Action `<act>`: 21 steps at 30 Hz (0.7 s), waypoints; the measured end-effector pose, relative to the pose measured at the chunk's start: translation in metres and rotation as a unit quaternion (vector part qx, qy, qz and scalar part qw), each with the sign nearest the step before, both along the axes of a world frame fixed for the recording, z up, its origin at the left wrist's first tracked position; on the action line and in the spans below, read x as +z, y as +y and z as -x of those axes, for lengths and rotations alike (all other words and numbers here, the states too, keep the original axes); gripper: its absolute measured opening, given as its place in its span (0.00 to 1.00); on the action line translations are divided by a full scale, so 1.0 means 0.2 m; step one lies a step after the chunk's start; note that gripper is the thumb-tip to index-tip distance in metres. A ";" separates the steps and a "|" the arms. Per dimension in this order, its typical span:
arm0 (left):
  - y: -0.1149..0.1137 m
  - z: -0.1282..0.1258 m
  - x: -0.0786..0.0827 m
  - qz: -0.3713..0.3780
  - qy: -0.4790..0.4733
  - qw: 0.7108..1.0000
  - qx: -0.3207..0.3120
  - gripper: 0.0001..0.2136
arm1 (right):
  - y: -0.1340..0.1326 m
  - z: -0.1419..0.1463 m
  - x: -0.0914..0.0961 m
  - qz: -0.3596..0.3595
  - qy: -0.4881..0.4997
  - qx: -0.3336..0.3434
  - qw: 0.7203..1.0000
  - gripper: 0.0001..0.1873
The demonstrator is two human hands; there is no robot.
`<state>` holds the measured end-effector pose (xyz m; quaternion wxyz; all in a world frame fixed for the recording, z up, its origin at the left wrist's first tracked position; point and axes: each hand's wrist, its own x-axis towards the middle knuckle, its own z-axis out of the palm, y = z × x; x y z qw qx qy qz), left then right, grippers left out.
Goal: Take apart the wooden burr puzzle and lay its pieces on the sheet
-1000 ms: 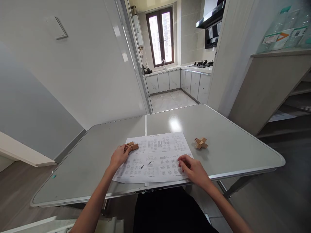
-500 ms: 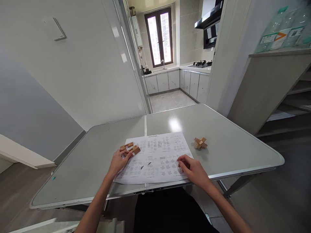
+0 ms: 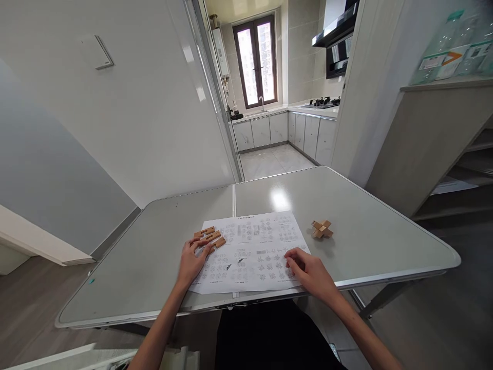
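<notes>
My left hand [image 3: 192,261] is at the left edge of a printed sheet [image 3: 252,239], thumb and fingers closed over the near end of the notched wooden puzzle pieces. Three of these pieces show: a far slotted piece [image 3: 204,232], a middle piece [image 3: 212,236] and a near piece [image 3: 220,242], lying side by side. My fingers partly cover the nearer ones. Over the sheet's right edge, my right hand [image 3: 311,270] is curled with nothing visible in it. Beyond it on the table stands a cross-shaped wooden puzzle [image 3: 322,229], apart from both hands.
The grey folding table [image 3: 385,231] has a seam down its middle and a metal rim. A small teal scrap [image 3: 91,281] lies near its left edge. To the right, plastic bottles [image 3: 442,51] stand on a cabinet [image 3: 400,133]. A kitchen opens beyond the table.
The wooden pieces under my left hand have spread apart, so three now show instead of two. My right hand stays curled over the sheet. The view has shifted slightly.
</notes>
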<state>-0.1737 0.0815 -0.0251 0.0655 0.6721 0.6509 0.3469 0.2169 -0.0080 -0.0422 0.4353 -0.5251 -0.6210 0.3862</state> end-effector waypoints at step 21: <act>-0.12 -0.06 0.00 0.036 0.009 0.999 -0.009 0.28 | 0.07 -0.03 -0.02 0.016 -0.097 -0.036 0.994 0.13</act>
